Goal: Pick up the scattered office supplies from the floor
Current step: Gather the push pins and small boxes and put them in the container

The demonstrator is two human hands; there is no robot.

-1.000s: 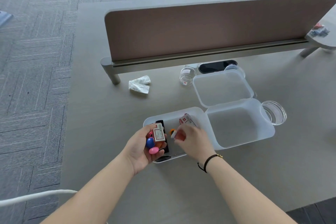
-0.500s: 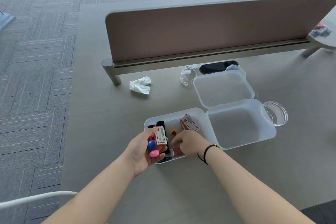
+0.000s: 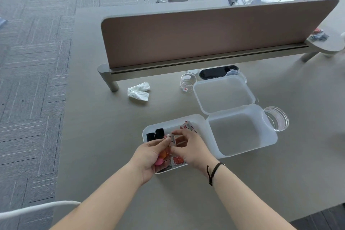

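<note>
A white tray [image 3: 197, 121] on the desk holds two black clips [image 3: 155, 134], a red-and-white small box [image 3: 188, 127] at its back and another small red box [image 3: 177, 160] near its front. My left hand [image 3: 149, 157] is cupped over the tray's front, holding pink and orange round pieces [image 3: 162, 157]. My right hand [image 3: 190, 147] meets it, and its fingers pinch a small white-and-red box [image 3: 172, 139] that also rests against my left fingers.
An open translucent box [image 3: 240, 132] with its lid [image 3: 224, 93] raised stands right of the tray. A clear round dish [image 3: 277, 120], a small glass jar [image 3: 187, 82], a crumpled tissue [image 3: 139, 92] and the desk divider [image 3: 205, 37] lie around.
My right hand has left the tray's front, where it set down a small red box, and risen to my left hand, now pinching the white-and-red box there.
</note>
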